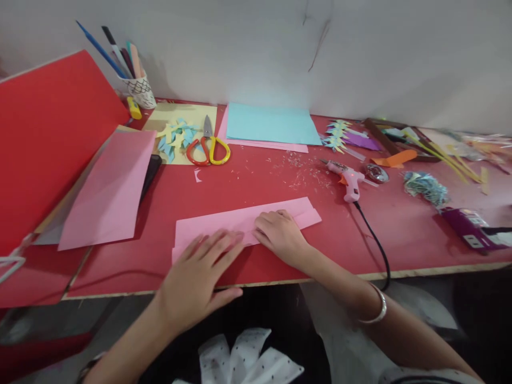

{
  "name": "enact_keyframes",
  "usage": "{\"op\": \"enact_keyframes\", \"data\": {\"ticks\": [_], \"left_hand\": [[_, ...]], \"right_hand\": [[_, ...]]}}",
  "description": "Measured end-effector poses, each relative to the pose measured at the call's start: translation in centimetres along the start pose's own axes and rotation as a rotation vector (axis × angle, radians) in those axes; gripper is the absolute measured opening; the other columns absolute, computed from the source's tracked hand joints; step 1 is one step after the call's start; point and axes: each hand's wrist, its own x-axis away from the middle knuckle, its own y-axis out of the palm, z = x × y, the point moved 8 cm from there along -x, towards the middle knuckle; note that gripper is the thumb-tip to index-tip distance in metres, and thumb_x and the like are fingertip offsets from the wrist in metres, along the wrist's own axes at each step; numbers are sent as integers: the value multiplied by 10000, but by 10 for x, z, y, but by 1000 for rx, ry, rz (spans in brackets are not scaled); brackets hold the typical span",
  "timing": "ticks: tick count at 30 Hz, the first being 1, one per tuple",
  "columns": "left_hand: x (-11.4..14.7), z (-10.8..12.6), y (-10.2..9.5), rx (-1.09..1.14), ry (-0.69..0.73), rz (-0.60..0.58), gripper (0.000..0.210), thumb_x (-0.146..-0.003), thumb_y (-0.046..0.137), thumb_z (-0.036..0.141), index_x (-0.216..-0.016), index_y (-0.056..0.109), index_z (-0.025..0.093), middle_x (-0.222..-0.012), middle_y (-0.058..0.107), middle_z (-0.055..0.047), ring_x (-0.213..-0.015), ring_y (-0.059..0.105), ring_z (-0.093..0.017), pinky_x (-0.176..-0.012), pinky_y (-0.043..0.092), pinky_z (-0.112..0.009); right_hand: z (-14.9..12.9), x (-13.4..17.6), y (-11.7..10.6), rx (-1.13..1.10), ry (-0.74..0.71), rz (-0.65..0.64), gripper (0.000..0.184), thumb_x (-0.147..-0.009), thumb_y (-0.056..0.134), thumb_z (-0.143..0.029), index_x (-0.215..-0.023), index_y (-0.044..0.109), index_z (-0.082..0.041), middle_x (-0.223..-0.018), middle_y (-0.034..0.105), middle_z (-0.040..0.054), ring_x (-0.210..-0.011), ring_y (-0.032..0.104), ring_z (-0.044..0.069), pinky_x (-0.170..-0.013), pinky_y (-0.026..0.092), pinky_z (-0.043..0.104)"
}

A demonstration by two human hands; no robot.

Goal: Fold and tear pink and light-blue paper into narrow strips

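A folded sheet of pink paper point(200, 225) lies lengthwise near the front edge of the red table, its layers slightly offset at both ends. My left hand point(200, 277) rests flat on its near left part, fingers stretched out and thumb apart, extending past the table edge. Just right of the paper's middle, my right hand point(280, 234) presses down on it with curled fingers. Its fingertips are partly hidden. To the right, a pink glue gun point(349, 178) lies on its side with a small red light showing.
Scissors point(208, 144) lie by blue and yellow paper cuttings point(176, 136). Blue sheets point(272, 125) are stacked against the wall. At left stand a pen cup point(140, 92), a red board point(52, 138) and pink paper point(108, 192). A tray point(390, 141) and a purple box point(468, 229) lie right.
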Motion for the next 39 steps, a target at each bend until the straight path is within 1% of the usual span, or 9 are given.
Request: {"op": "enact_keyframes", "data": {"ticks": [3, 8, 12, 17, 24, 27, 32, 36, 39], "left_hand": [[-15, 16, 11, 27, 7, -32, 683, -780, 262, 646, -1312, 335, 224, -1347, 402, -54, -1225, 347, -280, -979, 231, -482], [-15, 17, 16, 65, -9, -69, 707, -779, 239, 654, -1339, 269, 223, -1380, 347, -64, -1255, 283, -287, -1001, 109, -548], [-15, 15, 16, 79, -9, -79, 667, -798, 230, 630, -1338, 268, 240, -1399, 314, -41, -1264, 262, -283, -1004, 92, -548], [-16, 16, 16, 83, -11, -82, 674, -784, 232, 649, -1322, 308, 249, -1393, 330, -36, -1259, 271, -280, -1012, 88, -537], [-14, 16, 13, 63, -5, -59, 672, -787, 242, 643, -1326, 297, 246, -1392, 330, -31, -1261, 272, -266, -1023, 53, -512], [-14, 16, 15, 68, -12, -78, 674, -783, 242, 648, -1323, 307, 248, -1387, 340, -34, -1259, 277, -270, -1022, 62, -518], [-16, 15, 16, 73, -20, -96, 685, -776, 256, 654, -1330, 292, 253, -1389, 336, -39, -1258, 278, -279, -1017, 84, -531], [-15, 15, 15, 67, -16, -73, 675, -778, 263, 647, -1324, 302, 252, -1390, 333, -33, -1257, 285, -272, -1022, 77, -520], [-8, 11, 14, 44, -12, -48, 673, -779, 276, 637, -1321, 310, 240, -1382, 346, -33, -1254, 291, -266, -1031, 31, -504]], "right_hand": [[-2, 0, 0, -6, -21, 25, 214, -865, 393, -261, -757, 552, -166, -751, 591, 25, -706, 496, 151, -688, 247, 289], [4, 6, -4, -80, -62, 94, 178, -829, 429, -272, -723, 530, -171, -717, 575, 14, -690, 486, 144, -711, 263, 287], [26, 17, -15, -151, -74, 194, 149, -773, 480, -284, -676, 506, -174, -680, 558, 10, -699, 488, 147, -736, 289, 283], [51, 29, -19, -196, -83, 197, 233, -814, 433, -299, -614, 461, -182, -616, 505, 1, -652, 454, 134, -700, 310, 266], [75, 39, -20, -185, 10, 220, 296, -836, 390, -309, -568, 398, -185, -582, 432, -6, -574, 385, 122, -618, 292, 252], [80, 40, -20, -184, 41, 208, 310, -846, 373, -307, -562, 387, -183, -573, 415, -10, -556, 360, 117, -594, 276, 248], [81, 40, -19, -182, 60, 205, 318, -853, 355, -308, -566, 408, -180, -585, 429, -2, -566, 368, 120, -589, 270, 248], [81, 40, -19, -163, 71, 209, 330, -862, 326, -303, -565, 402, -182, -584, 425, -1, -558, 364, 121, -580, 267, 248], [79, 40, -18, -138, 64, 210, 326, -866, 317, -300, -571, 396, -185, -593, 429, 4, -566, 373, 126, -584, 274, 251]]}}
